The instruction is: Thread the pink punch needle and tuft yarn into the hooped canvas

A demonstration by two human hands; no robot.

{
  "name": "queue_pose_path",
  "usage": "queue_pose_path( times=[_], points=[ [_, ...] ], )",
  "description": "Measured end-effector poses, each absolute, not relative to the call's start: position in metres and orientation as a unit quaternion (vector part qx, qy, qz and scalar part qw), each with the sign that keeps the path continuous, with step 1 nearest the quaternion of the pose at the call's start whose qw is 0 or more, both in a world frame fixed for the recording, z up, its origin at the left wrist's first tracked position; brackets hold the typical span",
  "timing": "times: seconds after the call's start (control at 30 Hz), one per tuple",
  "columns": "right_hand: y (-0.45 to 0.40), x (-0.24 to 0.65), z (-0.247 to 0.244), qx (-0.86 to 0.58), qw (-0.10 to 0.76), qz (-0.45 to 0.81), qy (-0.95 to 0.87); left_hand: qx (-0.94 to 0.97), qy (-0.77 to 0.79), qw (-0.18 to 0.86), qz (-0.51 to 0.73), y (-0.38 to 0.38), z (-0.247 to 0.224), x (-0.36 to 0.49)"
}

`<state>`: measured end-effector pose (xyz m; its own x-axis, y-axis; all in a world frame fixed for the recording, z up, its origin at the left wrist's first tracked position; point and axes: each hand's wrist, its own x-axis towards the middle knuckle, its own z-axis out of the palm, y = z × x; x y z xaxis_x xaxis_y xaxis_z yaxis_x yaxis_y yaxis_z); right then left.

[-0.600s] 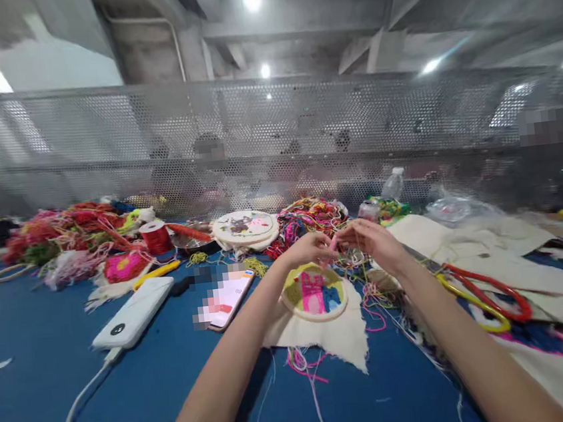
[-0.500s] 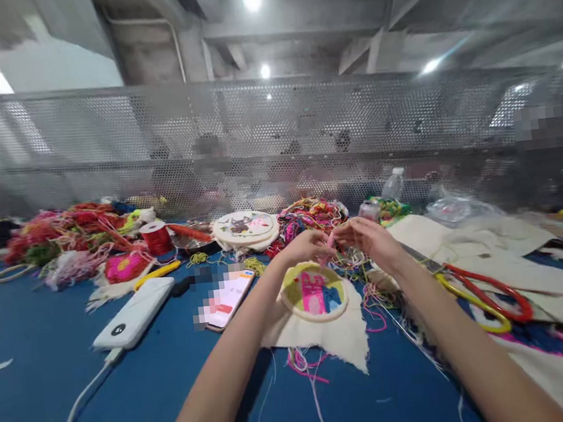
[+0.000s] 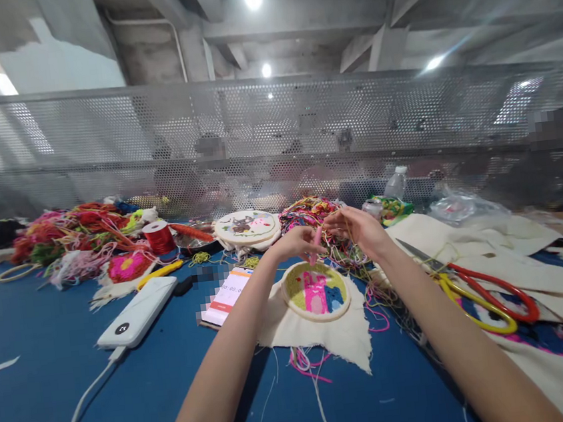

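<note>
My left hand (image 3: 297, 243) is closed around a slim pink pen-like tool, probably a punch needle (image 3: 317, 237), held upright above the embroidery hoop. The round hoop (image 3: 284, 298) lies on a piece of cream cloth (image 3: 342, 339), its inside worked in olive-yellow, pink and blue yarn. To the right of the tool, my right hand (image 3: 361, 231) has its fingers bent together in a pinch, with what looks like a thin olive yarn (image 3: 348, 225) running at them. Behind and below this hand is a tangle of mixed yarn (image 3: 339, 252).
Big scissors (image 3: 493, 306) with red and yellow handles lie on cloth at the right. A phone (image 3: 225, 297), a white power bank (image 3: 139, 313) with its cable and a red thread spool (image 3: 159, 238) are on the left. A perforated metal screen (image 3: 252, 127) stands behind the table.
My hands were close together at the pink tool; now they are farther apart. The right hand has drawn back from the tool, which stays in my left hand.
</note>
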<state>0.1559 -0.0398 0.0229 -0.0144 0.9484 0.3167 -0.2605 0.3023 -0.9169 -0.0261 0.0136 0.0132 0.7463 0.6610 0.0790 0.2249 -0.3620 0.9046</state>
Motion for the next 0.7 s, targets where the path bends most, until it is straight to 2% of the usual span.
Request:
queue_pose_path(
  times=[0.2,0.7],
  points=[
    [-0.0358,0.1537,0.025,-0.333,0.63,0.487,-0.505,0.8,0.305,0.467,0.222,0.0103,0.0152,-0.0249],
    [-0.0365,0.1536,0.0161,-0.349,0.618,0.49,-0.506,0.82,0.401,0.31,0.266,0.0076,0.009,-0.0171]
  ],
)
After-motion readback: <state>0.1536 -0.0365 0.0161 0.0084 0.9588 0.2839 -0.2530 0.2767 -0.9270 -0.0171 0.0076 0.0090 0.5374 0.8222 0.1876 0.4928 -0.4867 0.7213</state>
